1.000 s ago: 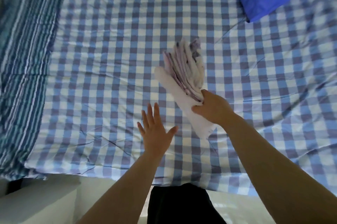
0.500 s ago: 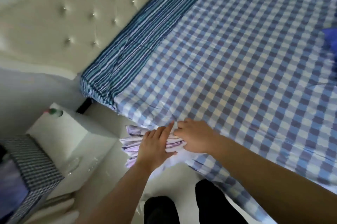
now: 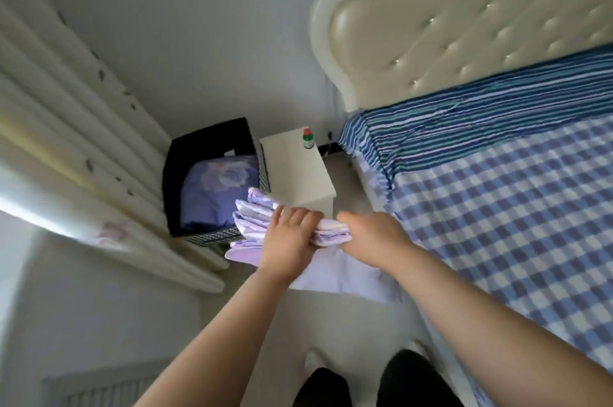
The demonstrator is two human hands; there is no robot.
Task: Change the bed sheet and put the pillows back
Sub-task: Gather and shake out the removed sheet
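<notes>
A folded lilac-and-white sheet (image 3: pixel 252 217) hangs in the air beside the bed, between the nightstand and me. My left hand (image 3: pixel 288 237) grips its middle from above, and my right hand (image 3: pixel 368 237) grips its right end. A loose white part (image 3: pixel 335 274) of it droops below my hands. The bed (image 3: pixel 497 207) at the right carries a blue-and-white checked sheet, with a blue striped cloth (image 3: pixel 481 121) across its head end. A purple flowered pillow (image 3: pixel 215 191) lies inside a black basket (image 3: pixel 205 144) left of the nightstand.
A white nightstand (image 3: pixel 298 171) with a small green bottle (image 3: pixel 308 138) stands between basket and bed. A cream tufted headboard (image 3: pixel 464 25) rises at the top right. Pale curtains (image 3: pixel 83 141) hang at the left. My dark-clad feet (image 3: pixel 374 383) stand on the light floor.
I have turned left from the bed toward the nightstand and basket. The folded sheet came off the bed with my right hand, and my left hand has taken hold of it too.
</notes>
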